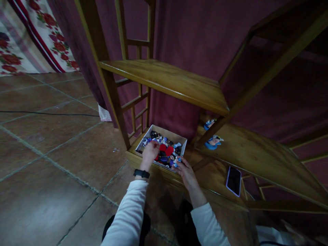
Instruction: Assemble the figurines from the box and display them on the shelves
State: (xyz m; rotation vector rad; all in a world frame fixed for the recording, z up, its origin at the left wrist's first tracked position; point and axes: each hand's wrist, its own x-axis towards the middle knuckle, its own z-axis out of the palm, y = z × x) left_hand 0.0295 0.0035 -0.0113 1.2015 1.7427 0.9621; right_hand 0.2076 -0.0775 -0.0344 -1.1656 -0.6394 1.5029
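Note:
A shallow white cardboard box (183,147) sits on the lowest shelf, filled with several small figurines and a bright red piece (166,149). My left hand (150,153), with a dark band at its wrist, reaches over the box's left half. Its fingers are drawn together at the figurines; what they pinch, if anything, is hidden. At the box's front right corner, my right hand (185,171) has its thumb and fingers closed on a small blue-and-white figurine (176,161).
Two blue-based figurines stand on the right-hand shelf, the nearer figurine (213,142) beside a wooden post. A phone (233,181) lies to the right. The middle shelf (164,77) overhangs the box from behind. A black cable (51,113) crosses the tiled floor at left.

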